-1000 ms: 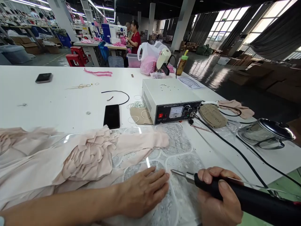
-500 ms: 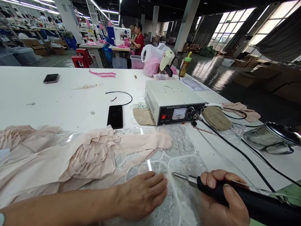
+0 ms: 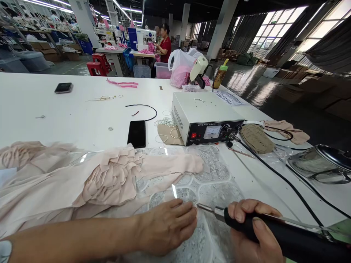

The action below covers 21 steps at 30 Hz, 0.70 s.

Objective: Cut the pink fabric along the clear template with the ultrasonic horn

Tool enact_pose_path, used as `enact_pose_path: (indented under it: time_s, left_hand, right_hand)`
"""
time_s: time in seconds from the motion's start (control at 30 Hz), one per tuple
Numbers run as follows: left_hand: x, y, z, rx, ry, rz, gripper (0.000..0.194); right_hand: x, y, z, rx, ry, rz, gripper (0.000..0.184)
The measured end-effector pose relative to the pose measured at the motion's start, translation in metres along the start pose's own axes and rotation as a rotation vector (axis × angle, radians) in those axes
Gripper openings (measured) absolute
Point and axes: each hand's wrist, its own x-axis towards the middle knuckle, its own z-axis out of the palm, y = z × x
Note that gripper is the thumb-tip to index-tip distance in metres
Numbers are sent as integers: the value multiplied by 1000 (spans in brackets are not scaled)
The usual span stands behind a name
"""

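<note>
My right hand (image 3: 256, 228) is wrapped round an ultrasonic welding pen (image 3: 276, 228), black-handled with a slim metal tip. The tip points left, just beside the fingertips of my left hand (image 3: 171, 226). That hand lies back upward on the clear patterned mat (image 3: 222, 204), fingers bent and close together; the thumb and anything under the fingers are hidden. To its upper left spreads a pale pink garment (image 3: 55, 182) with a ruffled part (image 3: 109, 179). One pale strip (image 3: 170, 165) of it reaches right across the mat.
Behind the mat stands a white control box (image 3: 205, 113) with a dial; a black cable (image 3: 276, 175) runs from its front to the right. Around it are a phone (image 3: 136, 134), rubber bands (image 3: 167, 122), a card pattern (image 3: 255, 138) and a glass pot (image 3: 319, 164). A co-worker (image 3: 165, 44) sits farther back.
The pen and my right hand have shifted slightly left, bringing the tip nearer my left fingertips. My left hand has barely moved. The whole view has shifted a little.
</note>
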Motion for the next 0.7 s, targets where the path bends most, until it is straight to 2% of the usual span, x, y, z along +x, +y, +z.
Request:
enact_pose_path:
  time_s: [0.23, 0.43, 0.7]
  left_hand:
    - [0, 0, 0, 5, 6, -4, 35]
    - [1, -1, -1, -4, -23, -4, 36]
    - [1, 0, 0, -2, -16, -14, 35]
  right_hand:
    - [-2, -2, 2, 4, -13, 11, 11]
    - [-1, -10, -6, 29, 72, 18, 10]
    - [-6, -10, -13, 2, 38, 39, 9]
